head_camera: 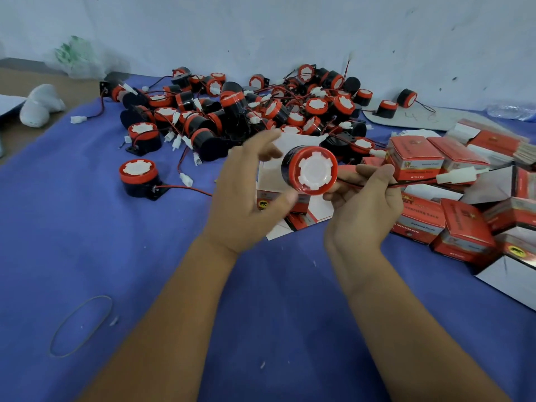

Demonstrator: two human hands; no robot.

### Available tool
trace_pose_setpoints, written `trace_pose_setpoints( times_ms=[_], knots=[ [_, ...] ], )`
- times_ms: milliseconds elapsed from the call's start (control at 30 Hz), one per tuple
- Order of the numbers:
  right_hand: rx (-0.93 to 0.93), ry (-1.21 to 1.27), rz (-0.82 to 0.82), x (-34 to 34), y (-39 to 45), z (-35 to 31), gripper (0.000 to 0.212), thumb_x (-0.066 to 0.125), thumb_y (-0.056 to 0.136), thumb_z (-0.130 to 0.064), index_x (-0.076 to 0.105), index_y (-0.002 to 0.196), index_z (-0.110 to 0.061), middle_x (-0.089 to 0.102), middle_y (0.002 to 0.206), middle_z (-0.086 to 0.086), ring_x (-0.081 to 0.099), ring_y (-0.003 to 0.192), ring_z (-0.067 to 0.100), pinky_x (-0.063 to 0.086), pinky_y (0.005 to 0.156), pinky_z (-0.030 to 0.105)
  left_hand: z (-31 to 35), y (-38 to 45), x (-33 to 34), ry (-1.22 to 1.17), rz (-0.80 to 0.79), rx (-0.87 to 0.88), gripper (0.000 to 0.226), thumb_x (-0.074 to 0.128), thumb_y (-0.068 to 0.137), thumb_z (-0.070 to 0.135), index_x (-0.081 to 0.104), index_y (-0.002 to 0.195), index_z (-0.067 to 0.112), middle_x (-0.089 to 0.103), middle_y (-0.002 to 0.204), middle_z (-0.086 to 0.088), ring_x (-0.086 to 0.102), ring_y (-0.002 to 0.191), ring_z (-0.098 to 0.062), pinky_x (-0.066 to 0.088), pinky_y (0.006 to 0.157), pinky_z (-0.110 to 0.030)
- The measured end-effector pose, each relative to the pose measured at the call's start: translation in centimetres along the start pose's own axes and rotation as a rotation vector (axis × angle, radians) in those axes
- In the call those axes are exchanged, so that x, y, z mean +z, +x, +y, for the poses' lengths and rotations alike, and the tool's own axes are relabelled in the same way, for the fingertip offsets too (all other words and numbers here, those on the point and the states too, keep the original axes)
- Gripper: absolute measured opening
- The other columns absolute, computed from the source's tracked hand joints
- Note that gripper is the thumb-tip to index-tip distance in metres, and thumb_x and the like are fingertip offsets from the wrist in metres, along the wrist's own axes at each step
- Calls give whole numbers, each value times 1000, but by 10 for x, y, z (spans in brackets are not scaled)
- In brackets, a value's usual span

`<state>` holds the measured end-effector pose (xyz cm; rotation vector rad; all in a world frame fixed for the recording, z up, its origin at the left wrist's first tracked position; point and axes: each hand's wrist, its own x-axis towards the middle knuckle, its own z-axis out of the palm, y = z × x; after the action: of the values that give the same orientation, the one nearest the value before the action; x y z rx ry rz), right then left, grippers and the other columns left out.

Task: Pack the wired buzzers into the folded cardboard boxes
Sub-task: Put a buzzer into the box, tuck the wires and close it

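One buzzer (310,170) is held up over the blue cloth (145,256). It is cupped by the left hand (246,195) with loose fingers, and its thin wire (406,184) is pinched by the right hand (362,207). It looks hard and light; its round body is best gripped. More buzzers (246,111) are heaped at 12 o'clock by the wall (261,30), boxes (452,198) at 3 o'clock.
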<state>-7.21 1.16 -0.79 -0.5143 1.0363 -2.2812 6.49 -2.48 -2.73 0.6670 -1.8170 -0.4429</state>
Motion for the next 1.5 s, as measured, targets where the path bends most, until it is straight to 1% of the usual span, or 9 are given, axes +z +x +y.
trace_pose_setpoints(
  times_ms=[200, 367, 533, 667, 800, 1033, 1233, 1367, 1500],
  knots=[
    [39, 10, -85, 0, 0, -1, 31, 39, 105, -28, 55, 88, -7, 66, 58, 1, 61, 47, 13, 49, 47, 23, -4, 0, 13, 102, -20, 3, 71, 66, 82, 47, 38, 143, 24, 46, 133, 17, 42, 125, -2, 39, 108, -33],
    [-307, -354, -350, -2, 1, 6, 14, 50, 98, -11, 61, 94, -18, 70, 86, 0, 69, 81, 16, 56, 71, 28, -7, 5, 17, 320, 173, -35, 65, 66, 82, 53, 55, 134, 15, 53, 135, -4, 43, 128, -21, 31, 108, -29],
    [-561, -805, -631, -13, 6, 18, 34, 67, 85, -15, 62, 118, -12, 64, 114, -4, 59, 107, 14, 48, 95, 37, -21, 3, 22, 117, 29, -345, 58, 73, 85, 33, 50, 137, 21, 25, 157, -5, 28, 142, -17, 26, 97, -2],
    [-792, -1146, -583, -19, 12, 23, 40, 71, 78, -22, 68, 117, -17, 68, 110, -4, 56, 113, 24, 40, 96, 53, -28, 1, 21, -31, -42, -368, 51, 75, 82, 19, 51, 125, 31, 54, 132, 7, 51, 122, -9, 47, 98, -25],
    [-914, -1224, -582, -21, 15, 21, 37, 75, 77, -30, 70, 111, -16, 70, 101, -4, 56, 109, 27, 39, 91, 55, -28, 0, 19, -101, -63, -377, 58, 80, 78, 17, 43, 107, 52, 57, 116, 20, 55, 106, 3, 48, 83, -17],
    [-813, -1260, -640, -18, 15, 16, 43, 69, 75, -39, 70, 111, -16, 69, 101, -2, 52, 112, 26, 39, 96, 54, -30, 2, 17, -76, -97, -390, 94, 83, 71, 12, 28, 143, 39, 50, 111, 13, 53, 97, -4, 43, 75, -5],
    [-793, -1285, -679, -20, 17, 12, 38, 53, 80, -41, 74, 98, -15, 69, 92, -3, 48, 113, 28, 40, 92, 55, -28, 0, 17, -86, -145, -340, 57, 81, 65, 28, 50, 108, 49, 56, 111, 7, 53, 98, 2, 43, 81, -8],
    [-655, -1476, -731, -19, 17, 19, 40, 49, 85, -46, 74, 105, -23, 60, 120, -8, 29, 131, 24, 24, 107, 55, -30, -1, 16, -159, -136, -419, 84, 82, 74, 26, 31, 138, 45, 56, 113, 9, 58, 101, -4, 51, 76, -14],
    [-697, -1401, -670, -22, 11, 20, 33, 47, 91, -39, 69, 113, -27, 46, 137, 0, 25, 130, 20, 15, 109, 45, -28, -3, 15, -99, -137, -379, 84, 79, 81, 26, 23, 127, 68, 54, 119, 10, 58, 104, -4, 55, 78, -25]
  ],
)
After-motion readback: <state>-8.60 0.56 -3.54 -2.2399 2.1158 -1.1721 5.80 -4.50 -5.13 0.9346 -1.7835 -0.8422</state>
